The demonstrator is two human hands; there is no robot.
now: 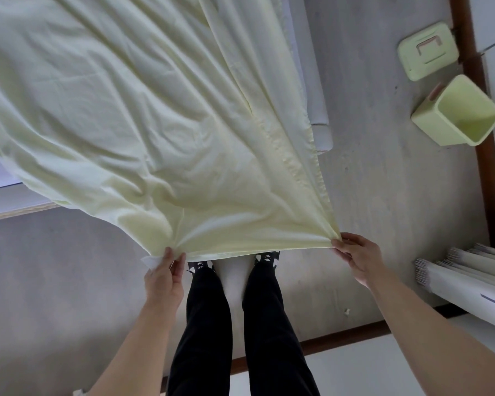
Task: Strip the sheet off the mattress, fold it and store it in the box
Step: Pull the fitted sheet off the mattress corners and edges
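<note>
Head view: your left hand (164,277) pinches one corner of the pale yellow sheet (143,115) between thumb and curled fingers, and a small white tag (152,262) pokes out just beside that grip. Your right hand (357,257) pinches the other near corner, its fingertips closed on the fabric where the hem bunches into tight creases. Between the two grips the near edge of the sheet runs taut, just above your feet, and your legs in black trousers (212,324) stand directly below it. From that edge the cloth spreads away to the far left in a wide, wrinkled sweep, lifted off the floor (369,167) near you and covering most of the left and far part of the scene. A strip of the mattress (0,172) shows at the left, under the sheet's edge, with a pale wooden board beneath it. To the right of the sheet a white rolled tube (319,90) lies on the floor. Well apart on the far right, the light green box (457,112) stands open by the brown skirting, and its lid (427,51) lies on the floor just beyond it. At the near right, a bundle of white rolls (463,274) lies along the wall.
</note>
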